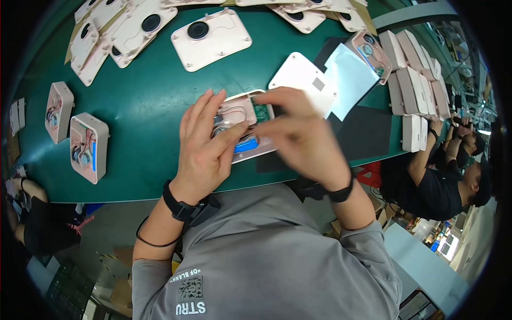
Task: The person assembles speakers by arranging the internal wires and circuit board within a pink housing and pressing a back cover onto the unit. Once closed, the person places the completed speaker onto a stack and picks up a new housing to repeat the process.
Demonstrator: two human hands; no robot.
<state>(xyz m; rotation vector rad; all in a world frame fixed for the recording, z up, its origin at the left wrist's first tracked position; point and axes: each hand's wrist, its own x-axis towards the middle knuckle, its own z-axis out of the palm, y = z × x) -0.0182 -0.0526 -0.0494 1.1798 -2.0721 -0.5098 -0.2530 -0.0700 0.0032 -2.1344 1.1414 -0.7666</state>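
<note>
In front of me on the bench lies an open pale pink device housing (265, 151), its inside facing up. Thin wires (233, 111), a green circuit board (261, 112) and a blue battery-like block (246, 145) show within it. My left hand (202, 141) grips the left side of the housing, with its thumb reaching in over the wires. Over the right part is my right hand (301, 133), smeared by motion. Its forefinger and thumb are near the circuit board, and whether they pinch anything is unclear.
A white cover plate (301, 80) and a light blue sheet (352, 80) lie to the right. Two open housings (89, 149) stand at left. Covers with black round parts (210, 40) fill the far side. Stacked housings (416, 90) stand at right, near a co-worker (437, 176).
</note>
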